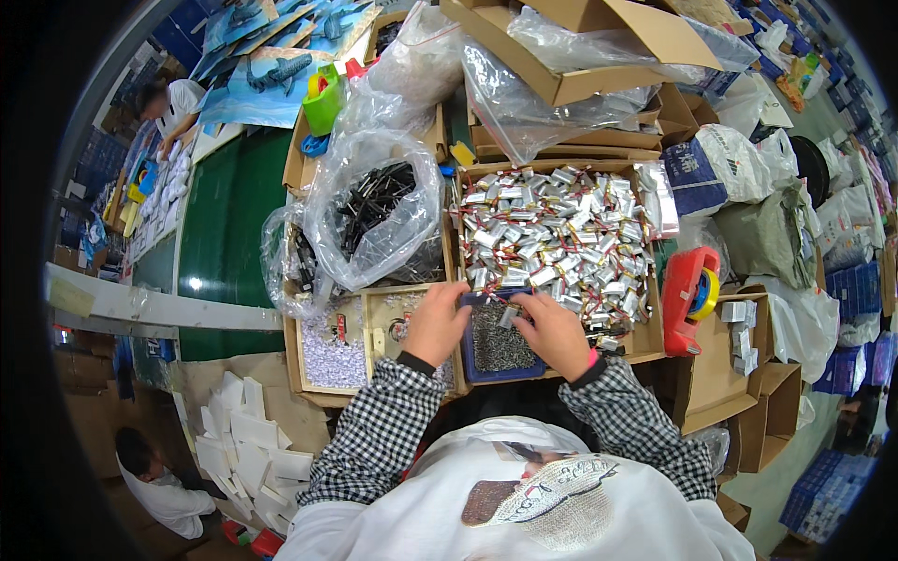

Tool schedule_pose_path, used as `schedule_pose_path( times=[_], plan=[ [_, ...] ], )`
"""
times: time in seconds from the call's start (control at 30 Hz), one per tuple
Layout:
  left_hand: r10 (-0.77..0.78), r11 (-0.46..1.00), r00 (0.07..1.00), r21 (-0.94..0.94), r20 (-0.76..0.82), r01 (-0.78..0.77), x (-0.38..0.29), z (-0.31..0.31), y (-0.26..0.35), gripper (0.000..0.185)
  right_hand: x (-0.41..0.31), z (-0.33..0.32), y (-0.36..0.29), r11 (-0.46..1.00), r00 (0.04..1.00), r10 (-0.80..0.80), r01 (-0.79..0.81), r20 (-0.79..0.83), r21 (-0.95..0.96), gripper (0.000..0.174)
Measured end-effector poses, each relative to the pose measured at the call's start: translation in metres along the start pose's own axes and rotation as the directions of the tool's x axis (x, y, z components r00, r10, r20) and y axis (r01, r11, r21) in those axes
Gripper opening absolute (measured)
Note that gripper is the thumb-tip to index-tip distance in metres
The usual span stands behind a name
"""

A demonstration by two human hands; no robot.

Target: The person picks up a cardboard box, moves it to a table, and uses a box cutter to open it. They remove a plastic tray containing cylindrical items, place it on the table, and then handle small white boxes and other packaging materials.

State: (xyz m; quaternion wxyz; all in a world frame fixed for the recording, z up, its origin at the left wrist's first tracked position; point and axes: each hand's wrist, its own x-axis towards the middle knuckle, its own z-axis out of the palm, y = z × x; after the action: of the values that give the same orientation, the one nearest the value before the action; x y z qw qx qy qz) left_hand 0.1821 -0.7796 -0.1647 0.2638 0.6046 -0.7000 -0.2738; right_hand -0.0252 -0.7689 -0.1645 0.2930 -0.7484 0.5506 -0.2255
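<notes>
My right hand [554,333] pinches a small silver pouch battery [508,318] above a blue plastic tray [468,356]. Small metal screws [501,347] fill that tray. On the tray's other side, my left hand [436,321] has its index finger and thumb near the upper left corner; whether a thin wire lies between them cannot be made out. Just beyond both hands, a cardboard box [658,308] holds a heap of silver batteries [554,231] with red leads. Left of my left hand, a divided wooden tray [370,329] contains many tiny pale parts [333,361].
A clear plastic bag [326,238] of black parts stands beyond the divided tray. Right of the battery box is a red tape dispenser [684,301]. White boxes [252,449] are piled at lower left. Two people [179,105] [161,491] sit on the left.
</notes>
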Motion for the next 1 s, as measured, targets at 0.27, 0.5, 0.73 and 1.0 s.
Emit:
schedule_pose_path(
  times=[0.27, 0.5, 0.73, 1.0],
  plan=[
    [-0.272, 0.945, 0.961, -0.177, 0.050, 0.276, -0.084, -0.014, -0.021, 0.020, 0.056, 0.023, -0.014, 0.939, 0.971, -0.179, 0.217, 0.158, -0.268, 0.024],
    [-0.510, 0.860, 0.825, -0.162, -0.246, 0.483, -0.099, -0.032, -0.092, 0.016, 0.069, 0.008, 0.001, 0.974, 0.971, -0.223, 0.225, 0.083, -0.025, 0.012],
    [-0.575, 0.813, 0.763, -0.307, -0.296, 0.494, -0.082, -0.045, -0.088, 0.015, 0.073, -0.058, 0.018, 0.989, 0.993, -0.114, 0.114, -0.010, 0.092, 0.018],
    [0.113, 0.993, 0.979, 0.001, -0.172, -0.115, 0.005, 0.013, 0.005, 0.018, 0.091, -0.104, 0.085, 0.905, 0.958, 0.286, -0.263, -0.020, 0.335, 0.029]
  ],
)
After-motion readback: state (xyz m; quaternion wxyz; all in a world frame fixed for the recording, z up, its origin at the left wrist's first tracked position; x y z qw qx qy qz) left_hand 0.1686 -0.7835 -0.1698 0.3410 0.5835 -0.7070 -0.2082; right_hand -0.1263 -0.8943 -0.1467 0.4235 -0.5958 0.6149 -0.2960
